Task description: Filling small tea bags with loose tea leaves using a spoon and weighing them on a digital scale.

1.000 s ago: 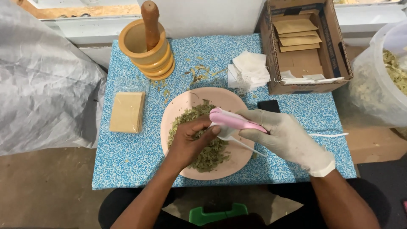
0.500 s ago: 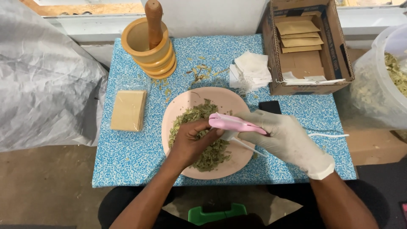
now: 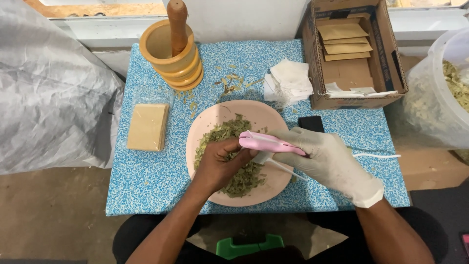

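Pinching dried leaves [image 3: 229, 161] under left hand [image 3: 220, 164] fingertips: light, crumbly, grip gently. Gloved right hand [image 3: 327, 159] clenched around pink sealer [image 3: 268, 143], rigid.

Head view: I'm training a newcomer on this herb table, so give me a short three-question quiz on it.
1. True or false: the right hand wears a glove.
2. What does the left hand rest in? A) cardboard box B) pink plate C) mortar
3. What stands in the wooden mortar?

Key: 1 true. 2 B, the pink plate of dried leaves. 3 a pestle.
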